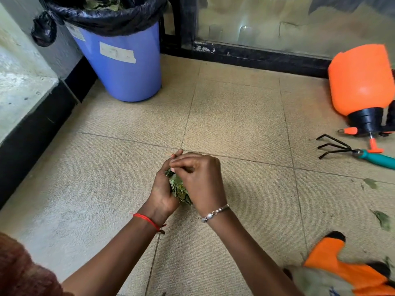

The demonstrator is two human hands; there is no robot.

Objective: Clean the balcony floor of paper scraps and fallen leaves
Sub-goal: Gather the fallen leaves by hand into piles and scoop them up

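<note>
A bunch of green leaves (179, 189) is pressed between both of my hands, just above the tan tiled floor (235, 116). My left hand (162, 189) cups the bunch from the left; my right hand (199, 178) closes over it from the right and top. A blue bin (124, 67) with a black liner (102, 16) stands at the back left, with leaves inside it. Loose leaves (382, 220) lie on the tiles at the right, one more leaf (370, 183) farther back.
An orange spray bottle (361, 82) lies at the right by the glass door's black frame (256, 56). A small hand rake (354, 151) with a teal handle lies beside it. Orange work gloves (342, 272) lie at the bottom right. A concrete ledge (19, 82) runs along the left.
</note>
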